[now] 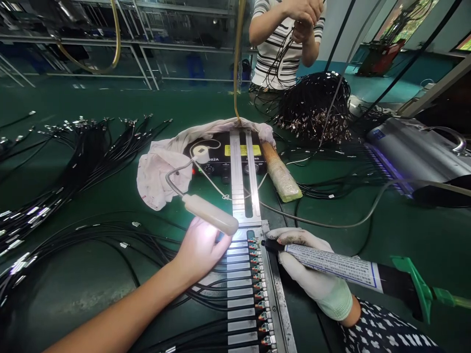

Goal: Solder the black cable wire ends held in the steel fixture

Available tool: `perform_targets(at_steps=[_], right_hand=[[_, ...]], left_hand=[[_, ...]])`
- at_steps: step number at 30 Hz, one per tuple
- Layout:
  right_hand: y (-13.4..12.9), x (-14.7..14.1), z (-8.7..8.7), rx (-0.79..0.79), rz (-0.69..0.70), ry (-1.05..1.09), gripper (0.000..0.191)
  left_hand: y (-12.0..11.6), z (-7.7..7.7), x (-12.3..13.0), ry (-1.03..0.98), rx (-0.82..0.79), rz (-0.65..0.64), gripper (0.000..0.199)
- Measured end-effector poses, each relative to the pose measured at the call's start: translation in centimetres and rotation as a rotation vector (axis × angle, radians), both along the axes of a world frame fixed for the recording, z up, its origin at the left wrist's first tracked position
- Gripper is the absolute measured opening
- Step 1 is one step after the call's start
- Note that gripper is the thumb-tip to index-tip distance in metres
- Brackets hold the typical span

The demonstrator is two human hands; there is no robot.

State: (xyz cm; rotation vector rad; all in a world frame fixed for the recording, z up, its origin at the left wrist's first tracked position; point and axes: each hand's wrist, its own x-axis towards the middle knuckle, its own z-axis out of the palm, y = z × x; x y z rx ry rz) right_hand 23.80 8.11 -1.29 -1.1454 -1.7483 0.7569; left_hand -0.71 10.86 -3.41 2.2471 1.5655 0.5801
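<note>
My bare left hand (201, 245) is closed at the left side of a metal fixture (241, 294), with black cables running beneath it. A white gooseneck lamp (211, 215) overhangs its fingertips, so whatever they pinch is hidden. In a white glove, my right hand (312, 264) grips a labelled glue syringe (333, 264) with a green adapter (414, 284) at its rear. The syringe's black tip points left, right beside the fixture's top connectors. Small metal cable connectors (257, 277) line the fixture in a row, their black cables leading left.
Behind the fixture sits a black controller box (221, 169), partly under a pale cloth (162, 171), beside a wrapped handle (283, 176). Cable bundles (91, 152) lie left. Across the table a co-worker (281, 44) handles cables near a pile (312, 103). A silver machine (423, 152) stands right.
</note>
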Motion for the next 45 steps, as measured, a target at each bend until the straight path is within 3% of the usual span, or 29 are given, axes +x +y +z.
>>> perform_targets(at_steps=[23, 26, 29, 34, 39, 45], right_hand=[[0.0, 0.0, -0.3, -0.047, -0.018, 0.06, 0.019], [0.2, 0.2, -1.1, -0.147, -0.051, 0.263, 0.014], [0.8, 0.3, -1.9, -0.262, -0.077, 0.606, 0.009], [1.7, 0.4, -1.7, -0.464, -0.038, 1.027, 0.013], [2.4, 0.7, -1.8, -0.58, 0.055, 1.195, 0.015], [3.0, 1.0, -4.1, -0.612, 0.115, 1.246, 0.019]], left_hand=[[0.1, 0.1, 0.0, -0.024, -0.018, -0.002, 0.017], [0.0, 0.2, 0.0, -0.019, -0.016, 0.004, 0.02], [0.0, 0.2, 0.0, -0.016, -0.012, 0.003, 0.019], [0.0, 0.2, -0.1, -0.007, 0.01, -0.003, 0.021], [-0.1, -0.1, -0.2, -0.021, 0.06, -0.01, 0.023], [0.2, -1.4, -0.8, -0.036, 0.119, -0.034, 0.021]])
